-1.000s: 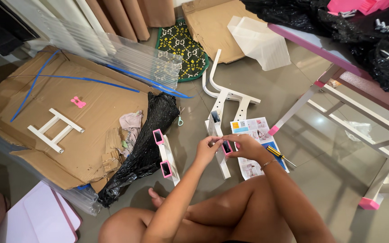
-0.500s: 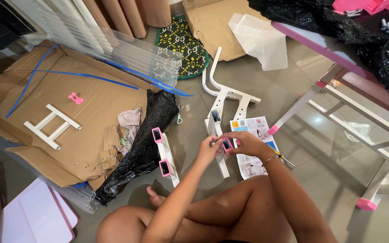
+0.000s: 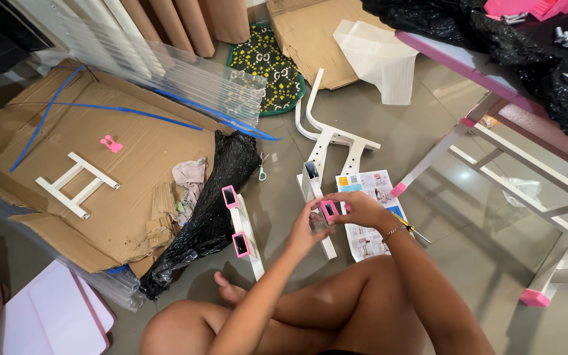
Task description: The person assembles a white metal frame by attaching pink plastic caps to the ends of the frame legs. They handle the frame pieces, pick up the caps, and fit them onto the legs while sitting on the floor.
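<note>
Both my hands meet over a white square metal tube lying on the tiled floor. My left hand and my right hand together pinch a small pink plastic end cap at the tube's near end. The tube's far end stands open and dark. Under my right hand lies an instruction leaflet with a yellow-handled screwdriver beside my wrist. To the left, another white tube with two pink caps lies by my knee.
A white curved frame part lies beyond the tube. Flattened cardboard holds a small white ladder-shaped part and a pink piece. A black plastic bag, clear plastic sheets and a white-and-pink frame surround me.
My hands have stayed on the pink cap at the tube's end, with only small finger shifts. The camera has tilted slightly.
</note>
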